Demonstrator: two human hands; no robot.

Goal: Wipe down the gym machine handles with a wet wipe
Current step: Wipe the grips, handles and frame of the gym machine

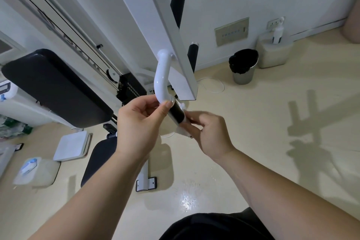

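— Cream floor (272, 122) below; where do we stand?
— Our left hand (136, 126) pinches the white tube (160, 76); right hand (206, 132) closes the limp wipe (183, 108) round the firm black grip (176, 113).

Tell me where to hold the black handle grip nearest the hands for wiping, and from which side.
Wrap the black foam grip around its middle, coming from its right side. It is a short cylinder slanting down-right from the white bent tube, and the left hand already occupies the upper joint.

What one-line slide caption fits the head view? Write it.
Both hands, left hand and right hand, work a wet wipe around the black handle grip.
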